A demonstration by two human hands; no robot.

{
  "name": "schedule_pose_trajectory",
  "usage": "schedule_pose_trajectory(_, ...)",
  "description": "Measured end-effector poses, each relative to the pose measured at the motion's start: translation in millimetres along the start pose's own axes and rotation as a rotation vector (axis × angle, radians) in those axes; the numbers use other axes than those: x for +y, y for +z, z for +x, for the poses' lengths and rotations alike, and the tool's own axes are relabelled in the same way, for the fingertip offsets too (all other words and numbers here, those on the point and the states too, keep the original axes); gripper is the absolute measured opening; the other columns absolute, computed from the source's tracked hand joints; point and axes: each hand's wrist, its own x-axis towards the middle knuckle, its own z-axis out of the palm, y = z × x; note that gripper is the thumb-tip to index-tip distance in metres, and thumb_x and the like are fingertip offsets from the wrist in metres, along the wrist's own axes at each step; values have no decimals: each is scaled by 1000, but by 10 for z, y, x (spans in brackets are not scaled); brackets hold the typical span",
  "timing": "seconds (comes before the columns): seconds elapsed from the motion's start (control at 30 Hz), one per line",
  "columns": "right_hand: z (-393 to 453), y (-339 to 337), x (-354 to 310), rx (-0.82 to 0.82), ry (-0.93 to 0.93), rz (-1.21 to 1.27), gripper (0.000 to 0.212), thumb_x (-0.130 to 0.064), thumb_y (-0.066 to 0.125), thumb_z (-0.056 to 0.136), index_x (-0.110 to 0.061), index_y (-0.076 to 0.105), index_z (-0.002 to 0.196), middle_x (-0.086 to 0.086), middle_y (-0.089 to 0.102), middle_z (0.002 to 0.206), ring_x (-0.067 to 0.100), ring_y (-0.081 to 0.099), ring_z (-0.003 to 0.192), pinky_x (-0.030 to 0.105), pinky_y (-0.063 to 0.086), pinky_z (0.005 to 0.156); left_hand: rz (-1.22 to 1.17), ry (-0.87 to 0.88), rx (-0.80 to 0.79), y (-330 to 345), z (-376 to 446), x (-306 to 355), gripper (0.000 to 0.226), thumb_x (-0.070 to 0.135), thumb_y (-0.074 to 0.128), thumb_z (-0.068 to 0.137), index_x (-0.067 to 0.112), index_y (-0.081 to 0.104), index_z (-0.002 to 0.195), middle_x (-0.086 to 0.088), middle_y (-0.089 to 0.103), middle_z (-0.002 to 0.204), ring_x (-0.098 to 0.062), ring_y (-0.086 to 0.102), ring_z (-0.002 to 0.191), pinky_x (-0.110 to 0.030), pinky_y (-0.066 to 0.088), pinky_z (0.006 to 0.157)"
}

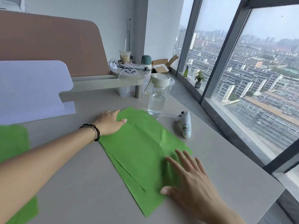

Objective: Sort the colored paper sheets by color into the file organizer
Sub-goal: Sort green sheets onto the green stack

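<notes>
Diagonally across the grey desk [80, 183] lies a small stack of green paper sheets [142, 152], its long axis running from the far corner under the left hand [110, 122] to the near end by the right hand [191, 185]. Both hands are flat and open: the left rests palm-down with straight fingers on the far corner of the stack, a dark beaded bracelet [95, 131] at the wrist, while the right lies with fingers spread on the near right part of the top sheet, gripping nothing. Edges of at least two lower sheets fan out slightly along the side nearer the left arm, and the top sheet shows soft creases and a small raised fold between the hands. More green paper [14, 143] sits beneath and beyond the left forearm, at the frame's edge. Beyond the left hand stands a pale lilac file organizer [32, 88]. Past the fingertips of the right hand, a clear water bottle [157, 97] and a white controller [184, 125] rest just beside the stack.
</notes>
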Motion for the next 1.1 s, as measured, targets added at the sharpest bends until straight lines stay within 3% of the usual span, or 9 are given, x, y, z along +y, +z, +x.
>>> schedule_pose_trajectory(0.1,104,12,-65,-27,-6,10,119,-107,9,58,-42,21,157,-3,5,167,24,2,156,44,-1,124,-18,20,25,35,38,-7,78,64,46,97,22,27,160,-15,40,158,-34,36,146,-46,36,117)
schedule_pose_trajectory(0.17,135,19,-72,-22,-11,-21,106,-101,23,69,-37,43,150,3,37,160,30,36,147,51,26,117,-85,10,6,-17,98,-15,74,61,56,93,19,44,152,-11,59,140,-32,52,133,-40,46,105)
schedule_pose_trajectory(0.23,156,48,-70,-26,10,-35,96,-97,29,75,-33,56,141,6,56,146,31,56,132,54,44,103,-162,-14,-35,-78,156,-17,43,55,64,90,16,70,106,-5,67,95,-28,65,101,-31,46,74)
schedule_pose_trajectory(0.3,170,61,-75,-30,14,-48,93,-96,30,76,-33,58,138,6,60,142,30,60,127,54,49,97,-175,-23,-51,-105,160,-1,39,51,67,88,16,57,76,-2,58,79,-26,58,86,-30,36,63)
schedule_pose_trajectory(0.47,150,56,-63,-1,10,-93,91,-96,30,77,-33,59,136,4,61,141,28,62,125,55,53,94,-214,-67,-44,-114,160,54,37,47,70,85,18,59,105,-3,64,105,-26,60,96,-31,45,72)
schedule_pose_trajectory(0.6,140,64,-58,23,-15,-108,90,-95,30,77,-34,60,136,3,60,142,28,62,126,55,54,94,-388,-137,-105,-176,217,55,28,36,74,86,10,69,93,-7,67,98,-25,60,89,-29,41,72)
schedule_pose_trajectory(0.73,136,81,-35,25,-27,-95,89,-95,31,78,-34,59,137,2,59,143,27,60,128,56,52,96,-501,-181,-144,-159,203,80,47,37,77,86,5,69,121,-12,63,134,-27,59,114,-33,44,93)
schedule_pose_trajectory(0.87,137,117,-12,55,-37,-74,88,-94,33,78,-35,56,138,1,57,145,27,58,130,56,48,100,-534,-122,-121,-209,138,130,35,39,78,83,11,65,100,-7,69,106,-22,63,91,-29,46,74)
schedule_pose_trajectory(1.1,152,70,-42,-21,-26,-26,97,-100,22,71,-46,37,150,-7,27,164,21,28,151,47,22,121,-827,-155,-208,-360,-130,12,66,14,88,47,6,69,110,-13,78,100,-34,76,91,-54,60,88)
